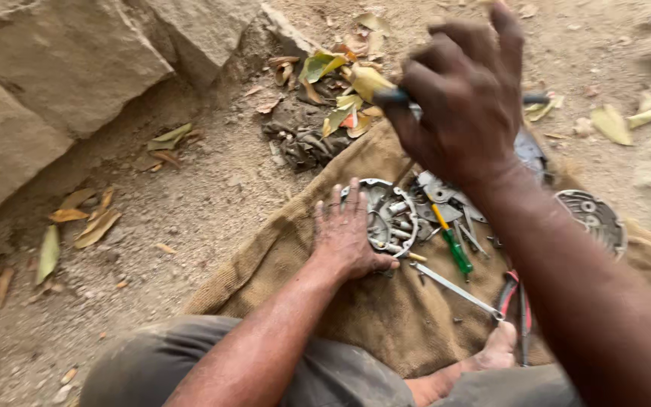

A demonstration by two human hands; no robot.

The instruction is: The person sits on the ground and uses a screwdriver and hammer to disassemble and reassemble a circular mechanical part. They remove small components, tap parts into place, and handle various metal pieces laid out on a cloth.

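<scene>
Right now the left hand (349,235) lies flat, fingers spread, pressing on the near rim of a round metal cover (383,215) that rests on a burlap sack (386,309) on the ground. Above the cover, the right hand (461,98) is raised, fist clamped around a yellow-handled tool (374,84). Beside the cover, to its right, lie a green screwdriver (453,245), a wrench (457,290) and red pliers (510,298). Judging by this, a strike or pry is being lined up; it calls for a steady cover and careful aim.

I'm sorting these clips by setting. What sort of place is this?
Probably an outdoor repair spot on bare ground: dirt with dry leaves, a rock face, and tools and metal parts spread on a burlap sack.
</scene>
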